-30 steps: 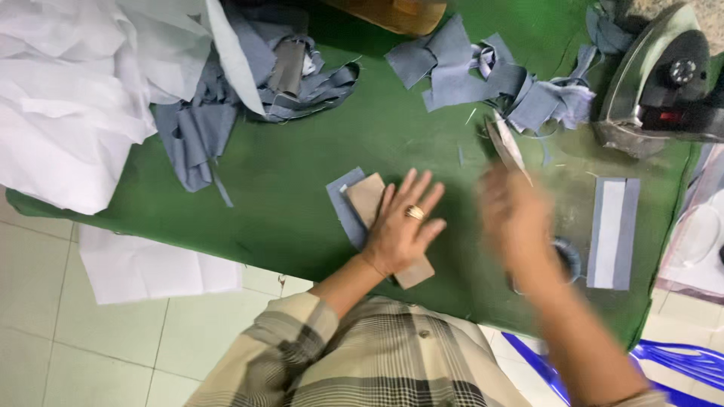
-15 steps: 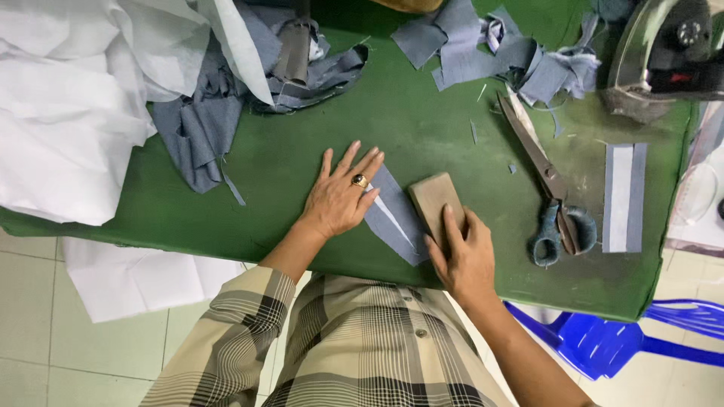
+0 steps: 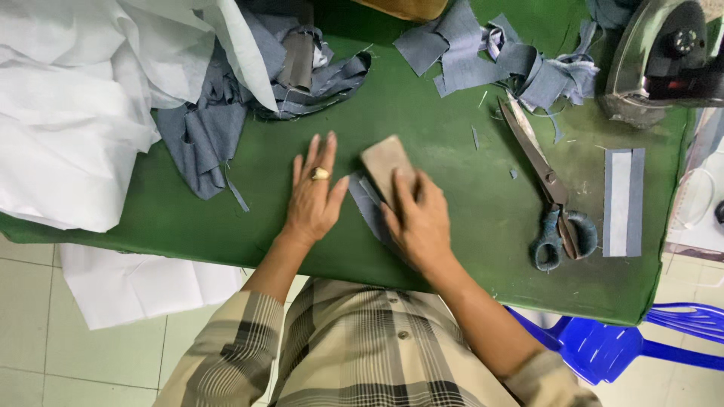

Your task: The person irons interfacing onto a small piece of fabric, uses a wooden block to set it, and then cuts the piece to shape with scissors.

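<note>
Before you lies a table covered in green felt-like cloth (image 3: pixel 445 181). On it rest crumpled white fabric (image 3: pixel 68 113) at your left, blue-grey denim scraps (image 3: pixel 204 132) beside it, more grey-blue cut pieces (image 3: pixel 490 60) at the far side, long metal scissors with wrapped handles (image 3: pixel 550 196), a grey-and-white strip (image 3: pixel 624 201), and a steam iron (image 3: pixel 664 56).

No packages, labels, signs or screens show anywhere in the view.
</note>
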